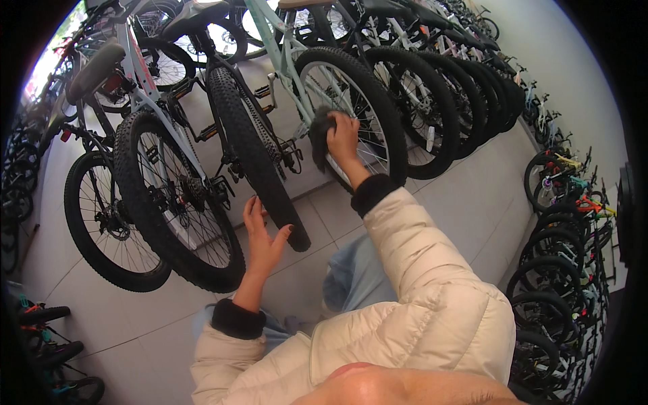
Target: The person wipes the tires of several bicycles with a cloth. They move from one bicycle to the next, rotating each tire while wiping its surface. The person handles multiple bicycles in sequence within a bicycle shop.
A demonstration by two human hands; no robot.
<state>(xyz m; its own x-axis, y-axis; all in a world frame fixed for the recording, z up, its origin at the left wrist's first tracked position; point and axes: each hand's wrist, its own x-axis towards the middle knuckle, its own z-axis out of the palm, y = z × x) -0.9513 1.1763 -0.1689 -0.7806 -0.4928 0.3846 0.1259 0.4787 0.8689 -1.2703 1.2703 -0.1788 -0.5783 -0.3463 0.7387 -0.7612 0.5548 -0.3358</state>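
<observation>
My right hand [343, 140] is closed on a dark grey cloth [319, 143]. It presses the cloth against the hub area of the rear wheel on a pale green bicycle [287, 59], hiding the hub. My left hand [263, 237] is open, fingers and thumb spread, beside the lower part of a wide black knobbly tyre [244, 128]. Its thumb tip is at the tyre's edge; whether it touches I cannot tell. The pale green bicycle's rear tyre [389, 115] curves past my right wrist.
A grey bicycle [145, 81] with a thick rear tyre stands at the left. More black wheels [439, 94] line up closely on the right. Small bicycles [560, 270] fill the right wall side, others the lower left. Grey floor tiles [135, 317] lie below.
</observation>
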